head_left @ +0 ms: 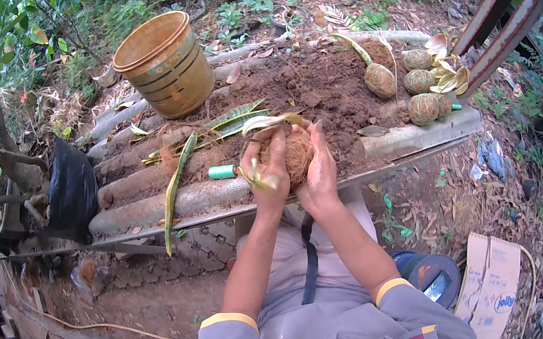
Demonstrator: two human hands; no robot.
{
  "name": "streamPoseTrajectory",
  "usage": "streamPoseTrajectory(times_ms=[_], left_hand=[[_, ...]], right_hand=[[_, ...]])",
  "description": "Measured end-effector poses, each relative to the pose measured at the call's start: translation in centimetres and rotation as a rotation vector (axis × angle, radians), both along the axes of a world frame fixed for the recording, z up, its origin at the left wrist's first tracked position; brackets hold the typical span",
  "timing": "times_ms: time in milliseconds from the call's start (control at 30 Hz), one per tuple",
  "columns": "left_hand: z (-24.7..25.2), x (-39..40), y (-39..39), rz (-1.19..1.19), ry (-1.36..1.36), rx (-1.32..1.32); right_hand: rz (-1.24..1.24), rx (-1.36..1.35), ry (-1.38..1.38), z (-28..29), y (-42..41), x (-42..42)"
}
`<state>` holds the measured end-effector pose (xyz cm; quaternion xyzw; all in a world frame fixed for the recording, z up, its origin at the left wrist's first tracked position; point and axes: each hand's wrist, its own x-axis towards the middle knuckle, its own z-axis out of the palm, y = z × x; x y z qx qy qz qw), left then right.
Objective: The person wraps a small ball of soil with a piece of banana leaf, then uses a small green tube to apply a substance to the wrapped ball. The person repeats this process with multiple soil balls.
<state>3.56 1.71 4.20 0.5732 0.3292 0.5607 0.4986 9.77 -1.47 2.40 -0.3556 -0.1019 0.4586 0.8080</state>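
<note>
Between my two hands sits a round ball of brown coconut fibre [297, 161]. My left hand [271, 167] cups its left side, and my right hand [318, 167] presses on the right. A pale, yellowish leaf [271, 120] arches over the top of the ball. Another pale leaf tip [258, 178] hangs across the back of my left hand. Just left of that hand lies a spool of green thread [222, 172]. Long variegated snake plant leaves [180, 185] rest farther left, one drooping over the front edge.
Loose soil [289, 80] covers part of the corrugated sheet table [149, 211]. A brown plastic bucket [166, 68] stands at the back left. Several thread-wrapped fibre balls [423, 109] sit at the right, near rusty metal bars [501, 28]. A black plant bag [71, 189] stands at the left end.
</note>
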Motion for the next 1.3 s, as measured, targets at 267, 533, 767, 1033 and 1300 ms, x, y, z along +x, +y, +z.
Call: streamPoseTrajectory(times_ms=[267,533,767,1033,1300], left_hand=[[1.6,0.6,-0.5,-0.141,-0.258,-0.581],[0.1,1.0,-0.7,-0.160,-0.087,-0.044],[-0.4,0.0,0.2,-0.183,-0.006,-0.317],[0.0,0.5,0.1,-0.114,-0.105,-0.083],[1.4,0.3,-0.6,-0.069,-0.036,-0.046]], right_hand=[[-0.468,0.235,-1.252,-0.2,0.1,1.4],[-0.358,0.117,-0.788,-0.5,0.1,0.0],[-0.410,0.192,-1.347,0.6,-0.3,0.5],[-0.060,-0.007,-0.162,0.4,0.3,-0.3],[-0.231,0.107,-0.434,0.3,0.1,-0.9]])
